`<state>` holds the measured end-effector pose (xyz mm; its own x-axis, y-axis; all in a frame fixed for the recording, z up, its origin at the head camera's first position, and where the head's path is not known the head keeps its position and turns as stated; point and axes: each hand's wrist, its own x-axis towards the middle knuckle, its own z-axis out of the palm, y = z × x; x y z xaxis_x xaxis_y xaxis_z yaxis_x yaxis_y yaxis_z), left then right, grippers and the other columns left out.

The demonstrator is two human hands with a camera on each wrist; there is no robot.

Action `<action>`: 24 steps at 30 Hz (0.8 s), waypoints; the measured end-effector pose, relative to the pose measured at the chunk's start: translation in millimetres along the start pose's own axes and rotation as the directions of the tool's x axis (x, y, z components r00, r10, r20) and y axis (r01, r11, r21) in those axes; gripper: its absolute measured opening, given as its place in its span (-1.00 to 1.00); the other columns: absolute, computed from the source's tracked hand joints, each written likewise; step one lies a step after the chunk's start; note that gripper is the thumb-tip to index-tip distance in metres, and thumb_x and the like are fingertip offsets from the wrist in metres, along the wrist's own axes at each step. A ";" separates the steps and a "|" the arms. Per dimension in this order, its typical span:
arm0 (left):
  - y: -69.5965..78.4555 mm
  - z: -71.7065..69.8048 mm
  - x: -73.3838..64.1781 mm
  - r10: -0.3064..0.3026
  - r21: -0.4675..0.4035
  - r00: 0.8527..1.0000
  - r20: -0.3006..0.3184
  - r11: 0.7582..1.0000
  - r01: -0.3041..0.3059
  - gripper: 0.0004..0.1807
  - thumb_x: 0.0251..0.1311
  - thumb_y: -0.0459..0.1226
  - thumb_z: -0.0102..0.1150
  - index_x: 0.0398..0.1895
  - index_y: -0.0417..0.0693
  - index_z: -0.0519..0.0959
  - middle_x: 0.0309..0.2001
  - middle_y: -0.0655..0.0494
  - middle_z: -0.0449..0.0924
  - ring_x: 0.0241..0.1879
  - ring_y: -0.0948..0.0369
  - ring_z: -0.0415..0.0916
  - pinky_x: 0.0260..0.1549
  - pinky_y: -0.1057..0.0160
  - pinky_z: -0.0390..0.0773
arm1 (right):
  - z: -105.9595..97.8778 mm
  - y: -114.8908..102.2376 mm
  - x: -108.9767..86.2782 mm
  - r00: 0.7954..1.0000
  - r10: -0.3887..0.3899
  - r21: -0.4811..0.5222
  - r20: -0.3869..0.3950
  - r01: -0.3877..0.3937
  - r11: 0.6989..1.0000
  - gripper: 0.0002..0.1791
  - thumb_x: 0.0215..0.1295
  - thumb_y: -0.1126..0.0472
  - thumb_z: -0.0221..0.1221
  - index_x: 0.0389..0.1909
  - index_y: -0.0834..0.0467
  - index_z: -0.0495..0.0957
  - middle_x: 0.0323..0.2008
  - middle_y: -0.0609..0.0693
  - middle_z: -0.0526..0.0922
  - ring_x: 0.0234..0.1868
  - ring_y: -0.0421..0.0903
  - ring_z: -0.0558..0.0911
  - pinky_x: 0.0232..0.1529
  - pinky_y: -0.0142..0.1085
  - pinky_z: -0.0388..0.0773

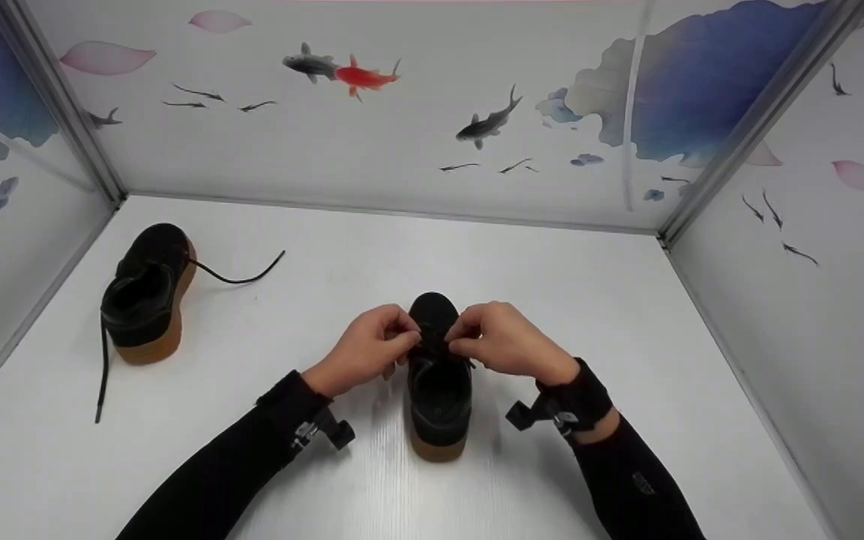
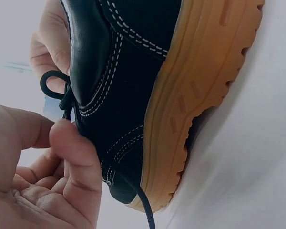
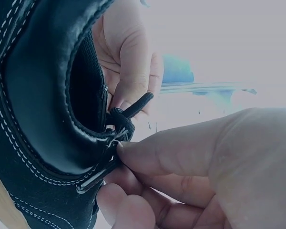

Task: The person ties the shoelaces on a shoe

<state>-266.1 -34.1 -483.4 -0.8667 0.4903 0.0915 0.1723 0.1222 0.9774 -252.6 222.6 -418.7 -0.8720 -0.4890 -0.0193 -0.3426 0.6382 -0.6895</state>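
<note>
A black shoe (image 1: 439, 427) with a tan sole stands upright on the white table, toe pointing away from me. My left hand (image 1: 368, 345) is at the left of its lacing, thumb and index finger pinching the black shoelace (image 2: 52, 88). From the other side my right hand (image 1: 507, 341) pinches the lace too, its tipped end (image 3: 93, 180) sticking out below the thumb. A loop of lace stands up at the knot over the tongue in the left wrist view. One lace end hangs down the shoe's side. The fingers partly hide the knot.
A matching black shoe (image 1: 148, 334) stands at the left with its laces undone, one lace (image 1: 241, 282) trailing right and another toward me. White panels (image 1: 402, 165) printed with fish and petals enclose the table (image 1: 312, 247) at the back and sides.
</note>
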 end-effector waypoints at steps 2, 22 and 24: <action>-0.7 -0.6 0.6 0.004 -0.010 1.000 0.001 1.000 -0.004 -0.93 0.58 -0.35 0.25 -0.07 -0.21 0.63 -0.44 0.07 0.62 -0.51 0.20 0.53 -0.61 0.29 0.55 | 0.1 -0.5 0.6 1.000 0.002 -0.005 0.000 -0.002 1.000 -0.88 0.45 0.31 0.36 -0.16 0.09 0.86 -0.38 -0.16 0.78 -0.48 -0.23 0.60 -0.45 -0.33 0.55; -7.6 -7.8 1.5 0.031 -0.079 0.998 0.049 0.996 -0.027 -0.82 0.57 -0.24 0.38 0.06 -0.14 0.82 -0.34 0.06 0.66 -0.42 0.17 0.53 -0.52 0.32 0.59 | -5.2 2.4 -0.8 1.000 -0.007 0.001 0.030 0.007 1.000 -0.77 0.57 0.32 0.22 -0.04 0.10 0.86 -0.31 -0.10 0.80 -0.48 -0.18 0.64 -0.43 -0.27 0.65; -8.3 -8.0 1.5 0.027 -0.082 0.998 0.049 0.996 -0.023 -0.82 0.57 -0.24 0.38 0.05 -0.13 0.82 -0.34 0.06 0.66 -0.43 0.18 0.53 -0.51 0.32 0.60 | -5.8 2.8 -1.3 1.000 -0.014 0.002 0.026 0.014 1.000 -0.76 0.58 0.32 0.20 -0.05 0.08 0.85 -0.33 -0.10 0.79 -0.45 -0.16 0.65 -0.44 -0.27 0.66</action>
<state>-272.6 -41.3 -489.9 -0.8379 0.5349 0.1083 0.1529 0.0396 0.9874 -254.5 228.5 -416.4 -0.8577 -0.5133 -0.0287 -0.3541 0.6303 -0.6909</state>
